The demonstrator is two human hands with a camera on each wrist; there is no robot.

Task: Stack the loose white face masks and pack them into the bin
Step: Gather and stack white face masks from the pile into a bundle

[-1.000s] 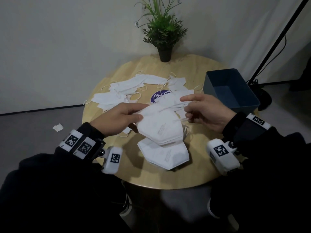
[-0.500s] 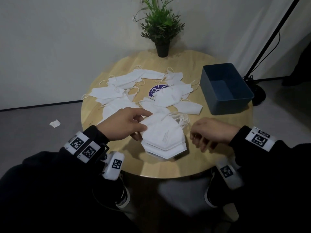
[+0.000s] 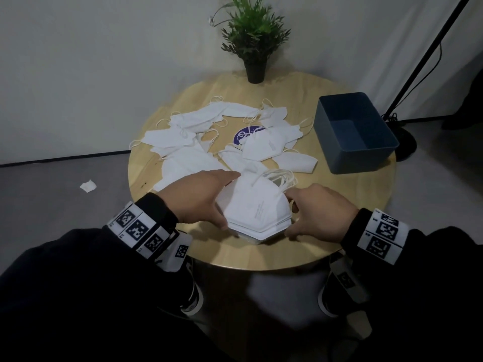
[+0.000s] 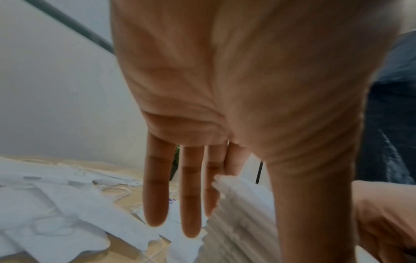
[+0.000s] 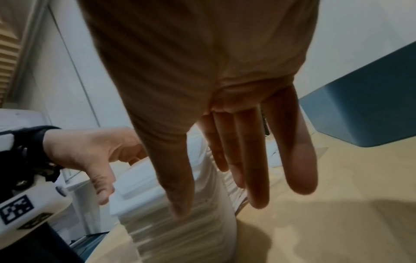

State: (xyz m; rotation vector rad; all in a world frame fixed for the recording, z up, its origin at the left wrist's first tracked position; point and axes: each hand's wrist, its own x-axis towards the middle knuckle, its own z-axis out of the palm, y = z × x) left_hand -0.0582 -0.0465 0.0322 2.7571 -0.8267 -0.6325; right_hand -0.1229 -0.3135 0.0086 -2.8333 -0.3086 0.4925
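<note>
A stack of white face masks [image 3: 257, 212] lies near the front edge of the round wooden table [image 3: 339, 205]. My left hand [image 3: 206, 197] presses its left side with straight fingers [image 4: 191, 195] against the stack [image 4: 243, 222]. My right hand [image 3: 316, 210] touches the stack's right side, its fingers [image 5: 254, 169] straight beside the stack [image 5: 191, 231]. Neither hand curls round the stack. Several loose masks [image 3: 183, 142] lie scattered across the table's middle and left. The blue bin [image 3: 355, 131] stands empty at the right.
A potted plant [image 3: 254, 48] stands at the table's far edge. A black stand pole [image 3: 428, 48] rises behind the bin. A purple round sticker [image 3: 244, 133] shows among the masks. A white scrap [image 3: 87, 185] lies on the floor to the left.
A mask held above the pile a second ago now lies on top of it. My right hand, drawn back half a second ago, has come in against the stack's right side.
</note>
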